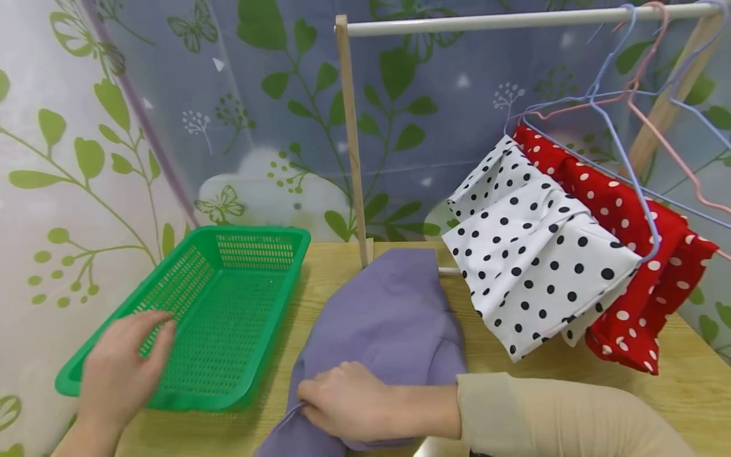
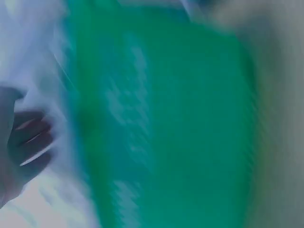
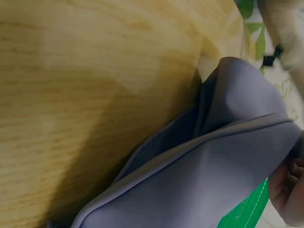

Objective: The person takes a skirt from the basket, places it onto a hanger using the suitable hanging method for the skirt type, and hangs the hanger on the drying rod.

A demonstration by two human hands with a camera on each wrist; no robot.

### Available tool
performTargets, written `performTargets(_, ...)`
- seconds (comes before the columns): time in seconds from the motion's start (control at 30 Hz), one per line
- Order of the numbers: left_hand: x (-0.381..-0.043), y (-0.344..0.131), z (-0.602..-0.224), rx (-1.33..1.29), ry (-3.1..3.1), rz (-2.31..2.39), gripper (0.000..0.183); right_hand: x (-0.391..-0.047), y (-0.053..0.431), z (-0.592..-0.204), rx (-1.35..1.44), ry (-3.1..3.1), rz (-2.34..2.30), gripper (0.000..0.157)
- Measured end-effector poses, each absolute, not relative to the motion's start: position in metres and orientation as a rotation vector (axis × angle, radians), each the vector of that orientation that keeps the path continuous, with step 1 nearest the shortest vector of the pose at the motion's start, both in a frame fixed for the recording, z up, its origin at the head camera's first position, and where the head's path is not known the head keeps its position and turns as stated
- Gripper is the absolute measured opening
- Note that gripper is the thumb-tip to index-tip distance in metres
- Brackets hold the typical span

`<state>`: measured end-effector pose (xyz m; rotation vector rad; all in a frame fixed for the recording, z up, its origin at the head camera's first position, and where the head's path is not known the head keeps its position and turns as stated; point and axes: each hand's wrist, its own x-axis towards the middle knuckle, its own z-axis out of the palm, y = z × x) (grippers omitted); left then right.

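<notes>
One purple cloth [image 1: 388,311], lying on my desk [image 3: 71,95] at centre towards six o'clock, its near-side edge pinched by my right hand [image 1: 354,401]. One green basket [image 1: 228,317], at nine o'clock; my left hand [image 1: 122,365] over its eight-o'clock rim, thumb and fingers apart, contact unclear. One white spotted cloth [image 1: 537,254], one red spotted cloth [image 1: 628,336], hung at two o'clock.

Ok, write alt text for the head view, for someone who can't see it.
A person's right hand grips purple cloth on a wooden table, while the left hand is at the left side of a green basket. To the right, a white cloth and a red cloth, both polka-dotted, hang on a rack.
</notes>
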<state>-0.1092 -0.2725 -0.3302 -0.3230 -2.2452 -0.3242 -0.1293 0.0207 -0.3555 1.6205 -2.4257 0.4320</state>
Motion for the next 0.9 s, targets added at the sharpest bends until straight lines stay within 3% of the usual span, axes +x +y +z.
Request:
performTargets(0.13,-0.091,-0.201,-0.317,-0.628,-2.69,-0.317,0.039,-0.138,0.025,-0.354,1.541,-2.466,0.739,0.001)
performTargets(0.2,-0.09,-0.178,-0.319,-0.721,-2.839,-0.263,0.036,-0.14,0.027,-0.353,1.496,-2.475,0.845,0.003)
performTargets(0.47,-0.095,-0.158,-0.34,-0.785,-2.907,-0.234,0.038,-0.134,0.038,-0.357,1.253,-2.678,1.111,0.011)
performTargets(0.57,-0.093,-0.158,-0.343,-0.705,-2.909,-0.269,0.036,-0.129,0.043,-0.363,1.229,-2.738,0.987,0.024)
performTargets(0.73,-0.086,-0.158,-0.34,-0.538,-2.887,-0.187,0.033,-0.12,0.06,-0.39,1.406,-2.447,0.522,0.071)
performTargets(0.8,-0.085,-0.159,-0.338,-0.513,-2.881,-0.139,0.033,-0.119,0.07,-0.403,1.418,-2.186,0.315,0.081)
performTargets(0.9,-0.083,-0.161,-0.333,-0.483,-2.864,-0.112,0.032,-0.124,0.081,-0.415,1.341,-1.896,0.169,0.06)
